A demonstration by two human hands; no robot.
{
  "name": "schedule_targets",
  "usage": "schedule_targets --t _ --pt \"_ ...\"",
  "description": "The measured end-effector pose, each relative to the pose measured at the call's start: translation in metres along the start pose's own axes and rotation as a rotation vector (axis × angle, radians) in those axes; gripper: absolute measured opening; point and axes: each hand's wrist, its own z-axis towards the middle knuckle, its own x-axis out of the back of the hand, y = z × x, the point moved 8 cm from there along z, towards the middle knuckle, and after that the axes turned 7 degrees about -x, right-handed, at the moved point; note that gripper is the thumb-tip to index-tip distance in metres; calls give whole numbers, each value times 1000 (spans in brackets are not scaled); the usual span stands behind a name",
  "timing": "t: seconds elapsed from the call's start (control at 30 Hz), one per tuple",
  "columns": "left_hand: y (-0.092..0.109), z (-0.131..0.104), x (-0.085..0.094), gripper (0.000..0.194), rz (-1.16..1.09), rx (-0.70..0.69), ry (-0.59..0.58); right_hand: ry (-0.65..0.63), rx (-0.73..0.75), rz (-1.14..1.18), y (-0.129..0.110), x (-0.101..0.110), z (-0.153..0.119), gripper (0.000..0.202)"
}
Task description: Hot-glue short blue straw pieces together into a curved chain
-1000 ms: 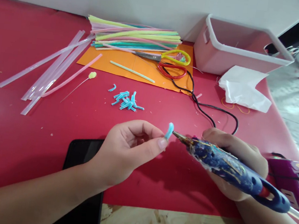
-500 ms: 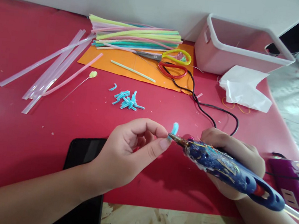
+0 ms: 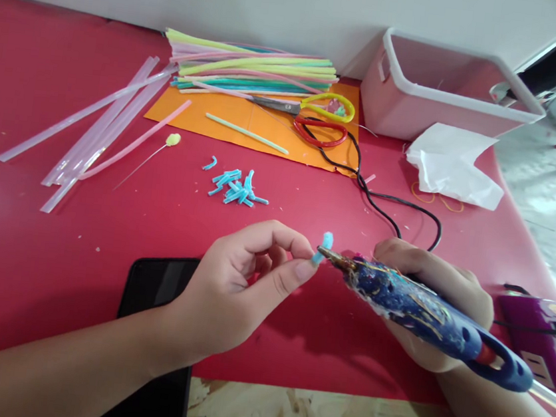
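Note:
Between thumb and forefinger, my left hand [image 3: 254,279] pinches a short piece of blue pipe cleaner [image 3: 327,240] that stands up from the fingertips. My right hand [image 3: 430,279] is closed around a blue hot glue gun [image 3: 407,310], its body crusted with dried glue. The metal nozzle points left and meets the blue piece in the view, just above my left fingertips. A clear glue stick [image 3: 552,399] juts from the gun's rear. Beyond my hands lies a small pile of cut blue pipe cleaner pieces [image 3: 237,187] on the red tabletop [image 3: 51,263].
Scissors [image 3: 294,108] and a pipe cleaner bundle [image 3: 254,68] lie on an orange envelope [image 3: 192,118]. Glue sticks [image 3: 112,116] and a yellow-tipped wire [image 3: 173,139] are left. A pink bin [image 3: 444,110], white paper [image 3: 453,165], black cord [image 3: 383,207] and purple power strip [image 3: 540,332] are right; a phone [image 3: 154,281] is under my left arm.
The nozzle has shifted slightly right and up along the blue piece, away from my left fingertips. The blue piece has tilted a little to the right. Both hands keep their grips.

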Motion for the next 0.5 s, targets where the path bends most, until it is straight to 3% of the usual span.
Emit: schedule_targets --t 0.5 --pt "0 -4 1 5 41 -29 -2 49 -1 -109 1 4 -2 20"
